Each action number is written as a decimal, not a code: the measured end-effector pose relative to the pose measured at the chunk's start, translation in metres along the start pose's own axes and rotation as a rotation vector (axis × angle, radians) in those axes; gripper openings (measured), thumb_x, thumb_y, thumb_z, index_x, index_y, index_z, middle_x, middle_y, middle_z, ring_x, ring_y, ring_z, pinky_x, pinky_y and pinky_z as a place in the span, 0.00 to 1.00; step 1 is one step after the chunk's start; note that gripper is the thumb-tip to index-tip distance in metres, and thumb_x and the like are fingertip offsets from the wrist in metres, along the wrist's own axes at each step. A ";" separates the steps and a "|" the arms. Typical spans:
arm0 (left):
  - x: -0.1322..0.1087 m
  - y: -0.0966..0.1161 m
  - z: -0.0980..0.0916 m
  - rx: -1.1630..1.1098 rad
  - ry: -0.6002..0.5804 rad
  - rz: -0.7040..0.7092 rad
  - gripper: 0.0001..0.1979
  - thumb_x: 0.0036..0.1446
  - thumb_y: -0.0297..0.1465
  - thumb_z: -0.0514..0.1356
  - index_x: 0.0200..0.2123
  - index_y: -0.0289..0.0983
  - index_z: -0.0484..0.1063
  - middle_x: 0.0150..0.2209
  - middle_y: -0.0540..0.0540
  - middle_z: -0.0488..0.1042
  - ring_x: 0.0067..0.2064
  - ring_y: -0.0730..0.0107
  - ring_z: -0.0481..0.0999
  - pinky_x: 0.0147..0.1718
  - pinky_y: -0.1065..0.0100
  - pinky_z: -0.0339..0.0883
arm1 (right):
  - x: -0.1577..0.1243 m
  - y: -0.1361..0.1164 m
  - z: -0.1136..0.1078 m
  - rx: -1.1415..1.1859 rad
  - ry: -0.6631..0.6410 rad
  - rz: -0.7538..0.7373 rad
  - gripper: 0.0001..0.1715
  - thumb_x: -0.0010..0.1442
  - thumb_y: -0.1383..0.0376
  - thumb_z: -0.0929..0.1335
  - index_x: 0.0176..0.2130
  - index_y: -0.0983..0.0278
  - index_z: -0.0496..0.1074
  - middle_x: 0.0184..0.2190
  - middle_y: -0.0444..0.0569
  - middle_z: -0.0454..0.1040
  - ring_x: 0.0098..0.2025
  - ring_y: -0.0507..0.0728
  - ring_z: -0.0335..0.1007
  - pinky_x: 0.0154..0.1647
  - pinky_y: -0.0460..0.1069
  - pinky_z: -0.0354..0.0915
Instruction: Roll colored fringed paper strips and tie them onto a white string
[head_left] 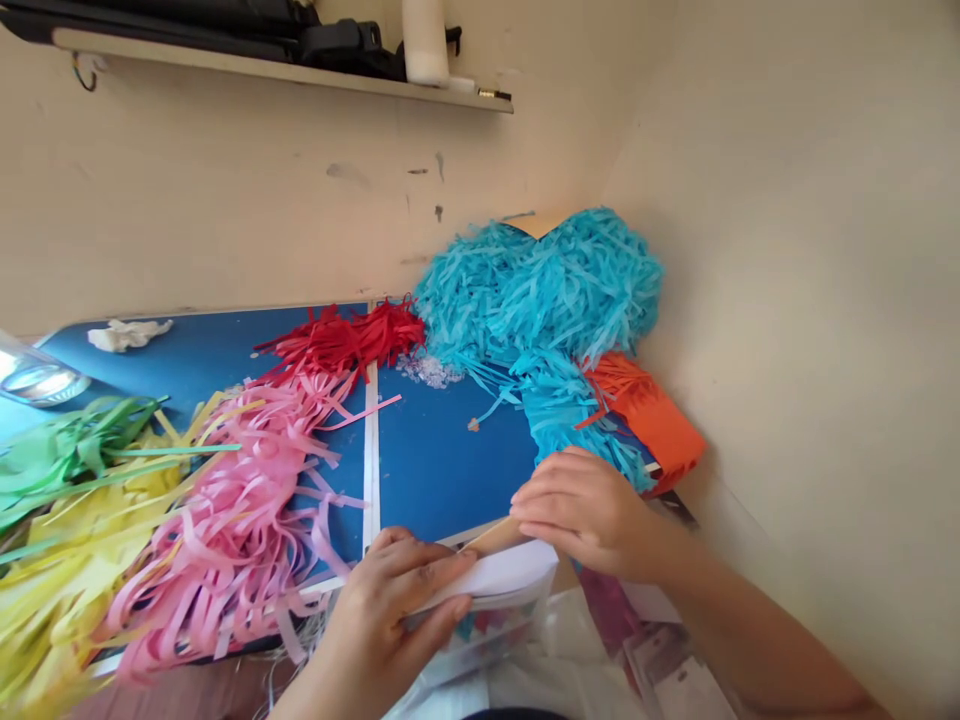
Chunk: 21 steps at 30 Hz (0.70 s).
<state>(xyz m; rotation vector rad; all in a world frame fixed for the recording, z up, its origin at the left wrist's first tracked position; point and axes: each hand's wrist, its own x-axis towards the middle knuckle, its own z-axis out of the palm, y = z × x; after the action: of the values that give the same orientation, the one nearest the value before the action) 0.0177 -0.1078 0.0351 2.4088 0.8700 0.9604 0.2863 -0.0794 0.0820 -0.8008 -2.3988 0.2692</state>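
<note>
At the near edge of the table [442, 455], your left hand [394, 595] pinches white paper [514, 572], grip closed; your right hand [596, 512] curls at the tan strip [496, 537], its grip too hidden to tell.

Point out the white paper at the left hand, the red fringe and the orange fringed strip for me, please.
White paper [506, 575]: head view, on its upward-facing surface.
Red fringe [349, 338]: head view, amid its strands.
Orange fringed strip [664, 425]: head view, on its smooth, solid-looking part.
</note>
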 end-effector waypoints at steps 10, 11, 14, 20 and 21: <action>-0.001 0.007 0.002 0.011 -0.011 0.036 0.17 0.61 0.29 0.61 0.54 0.43 0.71 0.42 0.48 0.80 0.38 0.71 0.76 0.40 0.66 0.68 | 0.000 -0.002 0.002 0.022 -0.010 0.145 0.07 0.66 0.64 0.67 0.43 0.63 0.74 0.36 0.49 0.79 0.39 0.55 0.72 0.41 0.51 0.60; 0.000 0.007 0.002 0.015 -0.008 0.049 0.17 0.61 0.29 0.62 0.53 0.43 0.71 0.42 0.48 0.80 0.38 0.71 0.76 0.41 0.65 0.68 | 0.002 -0.001 0.000 0.045 -0.051 0.161 0.06 0.66 0.64 0.67 0.40 0.63 0.75 0.35 0.48 0.79 0.39 0.55 0.72 0.41 0.51 0.59; 0.001 0.008 0.001 0.022 -0.024 0.064 0.17 0.61 0.30 0.62 0.54 0.43 0.71 0.41 0.48 0.80 0.38 0.70 0.77 0.41 0.64 0.67 | 0.008 0.003 -0.006 0.068 -0.098 0.114 0.08 0.66 0.64 0.68 0.34 0.62 0.76 0.33 0.46 0.78 0.38 0.54 0.71 0.42 0.51 0.56; -0.004 0.004 0.001 0.000 -0.041 0.018 0.17 0.62 0.29 0.61 0.54 0.44 0.70 0.43 0.48 0.80 0.39 0.70 0.77 0.41 0.65 0.67 | 0.004 0.007 0.000 -0.091 0.071 -0.169 0.08 0.67 0.68 0.65 0.40 0.60 0.75 0.34 0.43 0.80 0.36 0.52 0.70 0.38 0.52 0.50; -0.005 0.004 0.001 -0.004 -0.038 0.010 0.17 0.62 0.29 0.61 0.54 0.44 0.70 0.43 0.48 0.80 0.39 0.70 0.77 0.41 0.65 0.67 | 0.003 0.008 0.001 -0.113 0.101 -0.203 0.09 0.68 0.68 0.64 0.41 0.60 0.74 0.34 0.43 0.80 0.36 0.52 0.69 0.39 0.52 0.50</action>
<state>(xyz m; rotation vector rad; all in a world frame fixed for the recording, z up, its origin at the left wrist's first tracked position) 0.0173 -0.1139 0.0342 2.4223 0.8431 0.9161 0.2875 -0.0717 0.0793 -0.5980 -2.3931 0.0125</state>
